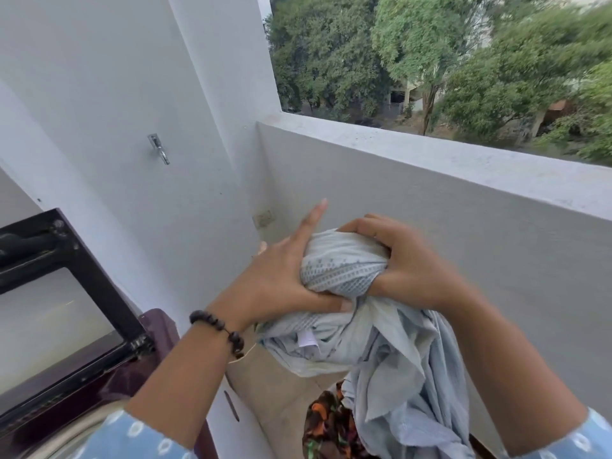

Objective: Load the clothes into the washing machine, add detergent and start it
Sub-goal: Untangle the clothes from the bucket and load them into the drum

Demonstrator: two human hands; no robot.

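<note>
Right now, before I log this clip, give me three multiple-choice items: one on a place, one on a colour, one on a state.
1. Where is the washing machine lid?
A. to the person's left
B. to their right
C. out of view

2. What colour is the garment held up?
A. red
B. pale blue-grey
C. black

3. How do the hands stand on it?
A. both flat
B. only one touches
C. both grip it

Key: 1 A, raised at the left edge. 2 B, pale patterned cloth. 3 C, left hand and right hand bunch it.
</note>
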